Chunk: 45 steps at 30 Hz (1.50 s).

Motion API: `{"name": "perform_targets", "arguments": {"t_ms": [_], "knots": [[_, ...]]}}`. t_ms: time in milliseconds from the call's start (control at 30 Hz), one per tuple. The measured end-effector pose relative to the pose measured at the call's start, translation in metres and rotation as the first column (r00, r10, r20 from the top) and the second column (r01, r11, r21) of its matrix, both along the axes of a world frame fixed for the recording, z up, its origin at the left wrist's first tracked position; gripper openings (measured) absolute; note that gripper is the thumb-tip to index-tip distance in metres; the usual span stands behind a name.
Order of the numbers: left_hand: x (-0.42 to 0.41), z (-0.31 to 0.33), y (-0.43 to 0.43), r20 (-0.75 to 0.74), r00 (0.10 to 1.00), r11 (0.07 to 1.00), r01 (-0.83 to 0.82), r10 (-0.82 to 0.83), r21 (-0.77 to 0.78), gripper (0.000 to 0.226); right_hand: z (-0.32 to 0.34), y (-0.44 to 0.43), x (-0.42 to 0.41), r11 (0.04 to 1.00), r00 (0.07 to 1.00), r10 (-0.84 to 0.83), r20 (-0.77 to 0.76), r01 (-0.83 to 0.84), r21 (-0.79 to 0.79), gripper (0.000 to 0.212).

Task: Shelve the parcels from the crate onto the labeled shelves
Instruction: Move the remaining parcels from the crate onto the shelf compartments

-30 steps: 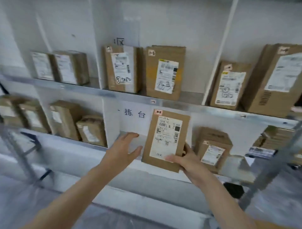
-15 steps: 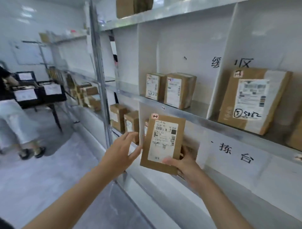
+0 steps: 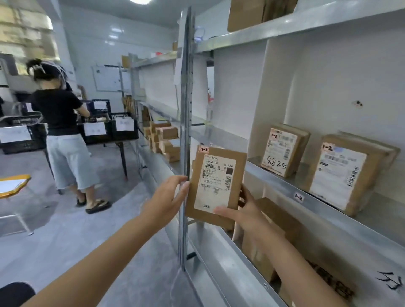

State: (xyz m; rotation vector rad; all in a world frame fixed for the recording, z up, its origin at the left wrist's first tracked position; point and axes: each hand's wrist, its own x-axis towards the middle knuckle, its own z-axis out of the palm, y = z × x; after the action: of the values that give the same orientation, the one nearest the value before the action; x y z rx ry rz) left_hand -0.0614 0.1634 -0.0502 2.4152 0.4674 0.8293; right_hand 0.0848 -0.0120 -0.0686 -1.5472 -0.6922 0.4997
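Left of frame, I count one person (image 3: 59, 122) standing with their back to me, in a black T-shirt, pale knee-length shorts and dark sandals (image 3: 98, 206). Beyond that person: one table (image 3: 122, 160) on thin dark legs. Far wall, upper centre-left: one whiteboard (image 3: 107, 78). Left edge, mid-height: one yellow-rimmed flat surface (image 3: 13, 186) on a metal frame; I cannot tell what kind. Top edge: one lit ceiling lamp (image 3: 140, 1). Lower left: grey floor (image 3: 65, 241).

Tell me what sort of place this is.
Likely a parcel depot or sorting room: metal shelves with bay tags, labelled cardboard boxes on them, a parcel held up, black crates on a table.
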Motion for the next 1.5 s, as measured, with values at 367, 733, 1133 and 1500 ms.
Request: {"name": "perform_targets", "arguments": {"t_ms": [367, 733, 1133, 1500], "knots": [[0.081, 0.027, 0.187, 0.068, 0.982, 0.984, 0.176, -0.176, -0.005, 0.052, 0.043, 0.167, 0.061, 0.989, 0.986, -0.145, 0.077, 0.145, 0.007, 0.115], [0.177, 0.042, 0.311, 0.13, 0.947, 0.955, 0.297, -0.294, 0.002, 0.048, 0.081, 0.268, 0.143, 0.935, 0.923, -0.354, 0.153, 0.35, 0.054, 0.129], [0.327, 0.065, 0.393, 0.094, 0.897, 0.899, 0.437, -0.432, -0.035, 0.031, 0.082, 0.369, 0.263, 0.869, 0.832, -0.491, 0.257, 0.488, 0.079, 0.12], [0.41, 0.044, 0.429, 0.245, 0.672, 0.681, 0.73, -0.698, -0.062, 0.028, 0.068, 0.398, 0.286, 0.773, 0.731, -0.613, 0.3, 0.634, 0.034, 0.13]]}}
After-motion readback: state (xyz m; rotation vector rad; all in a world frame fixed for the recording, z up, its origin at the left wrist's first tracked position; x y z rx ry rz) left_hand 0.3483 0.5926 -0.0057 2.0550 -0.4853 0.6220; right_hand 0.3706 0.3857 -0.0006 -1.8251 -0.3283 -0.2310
